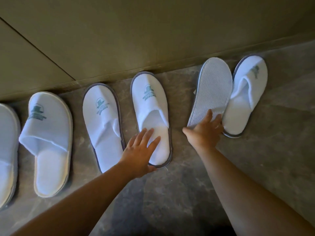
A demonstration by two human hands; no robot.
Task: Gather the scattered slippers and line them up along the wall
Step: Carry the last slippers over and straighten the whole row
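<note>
Several white hotel slippers with green logos lie in a row, toes toward the wall (153, 40). My left hand (141, 150) rests with straight fingers on the heel of a grey-edged slipper (150, 103) in the middle. My right hand (205, 130) grips the heel end of an upturned slipper (213, 89), ribbed sole facing up, tilted against the rightmost slipper (247, 96). Left of my left hand lie a flattened slipper (102, 120), another slipper (49, 142) and one cut off by the frame edge (6, 150).
The floor (170, 193) is dark mottled stone. A low skirting (119, 77) runs along the foot of the olive wall. Open floor stretches to the right of the last slipper and in front of the row.
</note>
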